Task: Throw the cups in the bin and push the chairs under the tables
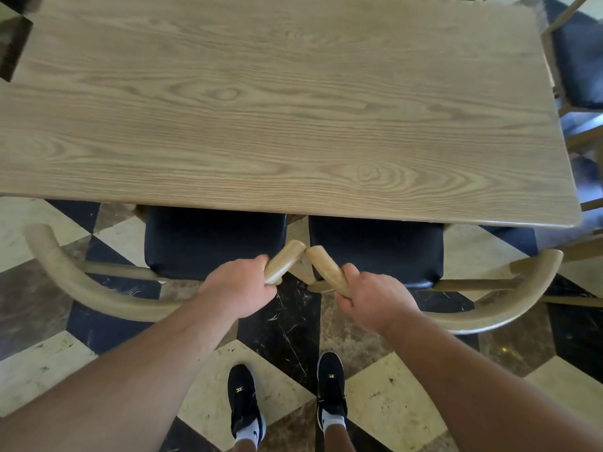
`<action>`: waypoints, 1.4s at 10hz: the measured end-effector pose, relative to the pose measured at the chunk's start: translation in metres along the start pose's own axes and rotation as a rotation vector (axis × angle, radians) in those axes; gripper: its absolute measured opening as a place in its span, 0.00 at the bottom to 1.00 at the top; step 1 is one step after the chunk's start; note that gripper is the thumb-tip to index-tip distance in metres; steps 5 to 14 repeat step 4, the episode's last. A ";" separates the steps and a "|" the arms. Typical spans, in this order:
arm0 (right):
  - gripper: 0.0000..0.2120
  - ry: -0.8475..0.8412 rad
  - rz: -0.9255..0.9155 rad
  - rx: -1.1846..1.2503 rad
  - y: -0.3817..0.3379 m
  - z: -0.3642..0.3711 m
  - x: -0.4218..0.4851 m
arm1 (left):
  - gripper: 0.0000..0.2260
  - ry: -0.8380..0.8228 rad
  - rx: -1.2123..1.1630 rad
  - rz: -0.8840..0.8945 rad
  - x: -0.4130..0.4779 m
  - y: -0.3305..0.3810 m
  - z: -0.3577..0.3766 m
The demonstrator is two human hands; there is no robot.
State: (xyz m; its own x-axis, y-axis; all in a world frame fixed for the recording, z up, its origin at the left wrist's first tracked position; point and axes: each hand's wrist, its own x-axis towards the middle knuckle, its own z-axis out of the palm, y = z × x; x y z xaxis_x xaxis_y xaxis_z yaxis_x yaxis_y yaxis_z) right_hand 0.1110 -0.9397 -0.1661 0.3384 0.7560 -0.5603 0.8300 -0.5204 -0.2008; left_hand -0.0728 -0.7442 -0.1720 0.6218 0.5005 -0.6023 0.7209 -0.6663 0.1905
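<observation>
Floor: checkered marble floor (287, 324) under a bare wooden table (293, 119), no cups in sight.
Left hand: left hand (239, 288) wrapped around the armrest tip of the left chair (212, 239).
Right hand: right hand (375, 298) clenched on the armrest tip of the right chair (375, 249).
Progress: both black seats sit partly under the tabletop; backrests stand out, so pushing looks unfinished.
Obstacles: armrest tips almost touch; they could knock together.
Around: another chair (580, 60) at the right end, not tucked in; bin not visible.

The rectangular pale wooden table (293, 109) had a matt, visibly grained top. Two curved-back pale wooden chairs (98, 295) carried smooth black leather-like seat cushions (212, 243). The chequered marble floor (293, 321) looked polished and glossy.
</observation>
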 end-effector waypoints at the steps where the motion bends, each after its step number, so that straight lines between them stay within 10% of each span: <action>1: 0.13 -0.018 0.033 -0.010 -0.002 -0.002 -0.002 | 0.18 0.072 0.113 0.007 -0.005 0.002 -0.002; 3: 0.41 0.020 0.033 -0.062 -0.007 -0.019 -0.008 | 0.35 0.091 0.166 0.044 -0.015 0.000 -0.013; 14: 0.43 0.073 0.030 -0.070 -0.011 -0.038 -0.008 | 0.40 0.124 0.165 0.049 -0.021 0.004 -0.029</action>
